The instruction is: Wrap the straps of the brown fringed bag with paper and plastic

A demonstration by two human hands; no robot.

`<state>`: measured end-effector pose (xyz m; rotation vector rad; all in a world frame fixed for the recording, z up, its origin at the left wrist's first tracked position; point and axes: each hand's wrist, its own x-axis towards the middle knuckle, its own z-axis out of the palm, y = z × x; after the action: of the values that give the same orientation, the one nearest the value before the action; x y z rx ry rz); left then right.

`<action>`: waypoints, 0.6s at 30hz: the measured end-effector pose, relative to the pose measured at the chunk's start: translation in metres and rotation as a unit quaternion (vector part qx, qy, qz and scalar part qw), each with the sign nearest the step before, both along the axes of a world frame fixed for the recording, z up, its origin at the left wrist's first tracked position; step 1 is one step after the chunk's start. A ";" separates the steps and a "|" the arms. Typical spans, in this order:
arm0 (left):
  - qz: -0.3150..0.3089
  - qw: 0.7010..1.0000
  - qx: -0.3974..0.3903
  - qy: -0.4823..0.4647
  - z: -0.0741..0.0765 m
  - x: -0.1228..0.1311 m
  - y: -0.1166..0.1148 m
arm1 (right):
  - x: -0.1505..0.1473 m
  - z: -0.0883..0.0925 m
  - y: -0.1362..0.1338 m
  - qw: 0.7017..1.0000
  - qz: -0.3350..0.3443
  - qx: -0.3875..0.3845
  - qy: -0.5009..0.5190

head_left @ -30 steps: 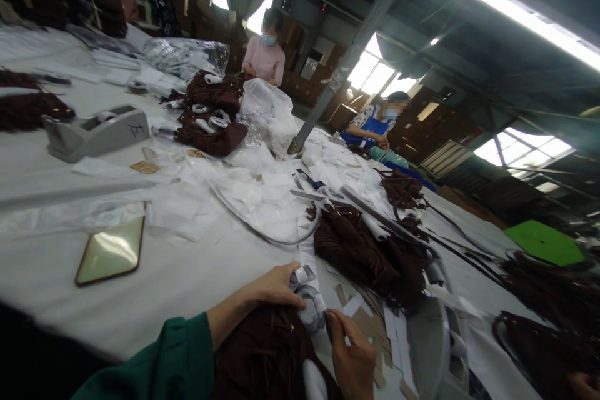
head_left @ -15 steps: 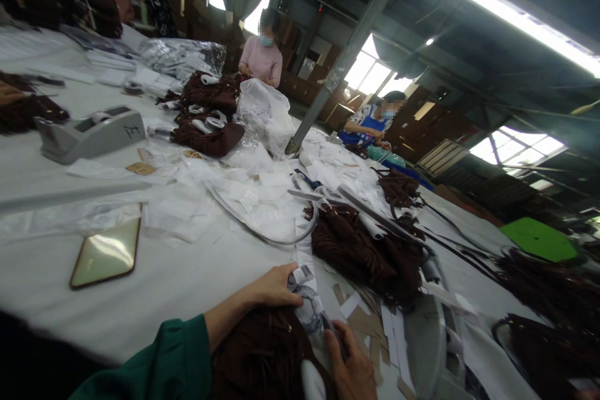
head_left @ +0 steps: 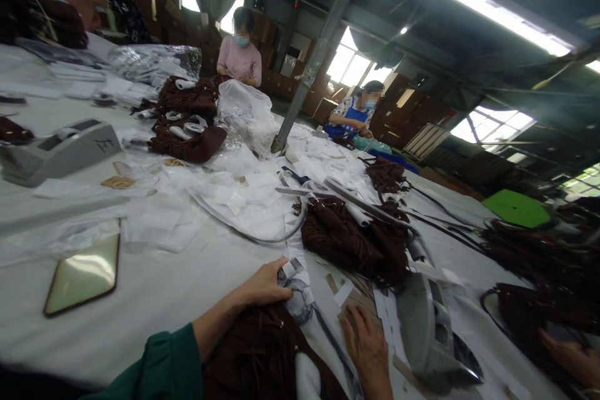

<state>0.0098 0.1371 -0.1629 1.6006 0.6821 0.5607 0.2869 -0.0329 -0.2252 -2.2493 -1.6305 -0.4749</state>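
Note:
My left hand (head_left: 265,284) is closed around a wrapped coil of strap (head_left: 297,300), grey with white wrapping. The coil rests at the top of a dark brown fringed bag (head_left: 253,350) close in front of me. A white wrapped roll (head_left: 307,378) lies on the bag. From the coil a grey strap (head_left: 335,340) hangs down over the bag's right side. My right hand (head_left: 368,344) is off the strap, its fingers stretched over brown card strips (head_left: 359,303) on the table. White paper strips (head_left: 389,319) lie beside those fingers.
A grey tape dispenser (head_left: 426,331) stands right of my right hand; another dispenser (head_left: 65,150) is at left, above a phone (head_left: 87,275). Another brown bag (head_left: 356,240) lies ahead. A metal post (head_left: 309,62) rises beyond. Another person's hand (head_left: 572,353) shows at far right; two people work opposite.
My right hand has let go of the strap and moved right onto the card strips. My left hand keeps its hold on the coil. The view has shifted, and another person's hand shows at right.

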 end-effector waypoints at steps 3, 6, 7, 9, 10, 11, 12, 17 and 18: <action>0.003 1.000 -0.008 -0.011 -0.003 0.002 0.000 | -0.001 -0.003 -0.001 1.000 -0.003 -0.004 -0.024; 0.012 1.000 -0.014 -0.020 -0.004 0.003 0.000 | -0.001 -0.002 -0.001 0.999 -0.012 -0.008 -0.030; 0.017 1.000 -0.015 -0.021 -0.005 0.003 0.000 | -0.002 -0.002 -0.001 0.999 -0.013 -0.012 -0.026; 0.026 0.999 -0.017 -0.023 -0.006 0.003 0.000 | -0.004 0.001 -0.001 0.999 -0.021 -0.022 -0.011; 0.032 0.999 -0.018 -0.025 -0.006 0.003 0.000 | -0.005 0.003 -0.001 0.999 -0.026 -0.026 -0.001; 0.038 0.999 -0.019 -0.026 -0.007 0.003 -0.001 | -0.007 0.005 -0.002 0.999 -0.031 -0.031 0.010; 0.045 0.998 -0.019 -0.028 -0.008 0.003 -0.002 | -0.009 0.008 -0.002 0.999 -0.035 -0.036 0.019; 0.085 0.995 -0.036 -0.034 -0.010 0.004 -0.004 | -0.015 0.019 -0.003 0.998 -0.031 -0.038 0.045; 0.095 0.994 -0.041 -0.036 -0.009 0.004 -0.006 | -0.015 0.019 -0.003 0.998 -0.029 -0.032 0.045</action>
<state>0.0142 0.1315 -0.1717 1.4409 0.7985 0.7165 0.2718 -0.0356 -0.2060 -2.3335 -1.5614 -0.3341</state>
